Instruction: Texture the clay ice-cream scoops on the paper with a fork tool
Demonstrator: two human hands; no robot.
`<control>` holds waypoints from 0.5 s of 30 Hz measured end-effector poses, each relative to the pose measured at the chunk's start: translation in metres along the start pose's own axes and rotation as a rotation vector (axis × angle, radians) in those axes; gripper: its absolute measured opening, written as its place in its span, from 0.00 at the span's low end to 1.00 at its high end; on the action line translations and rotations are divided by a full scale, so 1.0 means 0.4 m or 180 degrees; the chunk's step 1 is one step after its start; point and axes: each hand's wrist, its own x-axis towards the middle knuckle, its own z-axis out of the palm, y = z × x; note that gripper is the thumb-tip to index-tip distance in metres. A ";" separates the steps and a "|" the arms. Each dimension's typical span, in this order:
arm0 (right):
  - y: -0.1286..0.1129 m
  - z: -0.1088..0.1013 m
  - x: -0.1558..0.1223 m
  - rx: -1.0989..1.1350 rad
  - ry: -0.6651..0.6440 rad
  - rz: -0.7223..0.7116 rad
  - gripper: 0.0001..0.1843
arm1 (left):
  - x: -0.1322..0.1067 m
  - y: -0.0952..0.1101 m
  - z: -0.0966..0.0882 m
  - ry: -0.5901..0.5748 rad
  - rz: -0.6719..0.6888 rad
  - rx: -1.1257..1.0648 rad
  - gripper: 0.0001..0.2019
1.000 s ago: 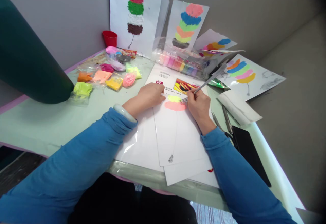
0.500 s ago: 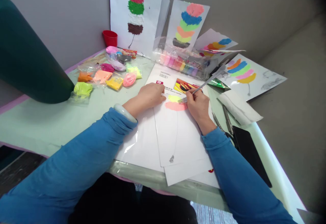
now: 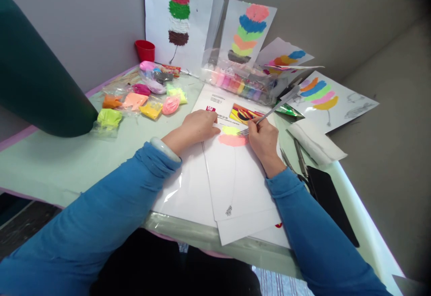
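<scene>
right grip (image 3: pixel 264 140) closed around a fork (image 3: pixel 280 105), left grip (image 3: pixel 198 125) loosely parted on paper (image 3: pixel 220 175), pale green tabletop (image 3: pixel 67 161), grey walls (image 3: pixel 313 13)

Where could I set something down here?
The widest bare patch is the tabletop at left, between the green cylinder, the colored packets and the left sleeve. A narrow strip lies between the black slab and the tabletop's right edge. It's crowded at the back, with the plastic box and propped pictures, and around the tissue and scissors at right.
</scene>
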 end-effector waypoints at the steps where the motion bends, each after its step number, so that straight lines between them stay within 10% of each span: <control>1: 0.001 0.000 0.000 -0.0013 0.0009 -0.0006 0.16 | -0.001 0.000 0.000 0.0010 0.0007 0.0003 0.18; 15: -0.005 -0.001 -0.002 0.0121 0.0000 -0.0079 0.15 | 0.000 0.000 0.001 0.0032 0.0075 0.0047 0.16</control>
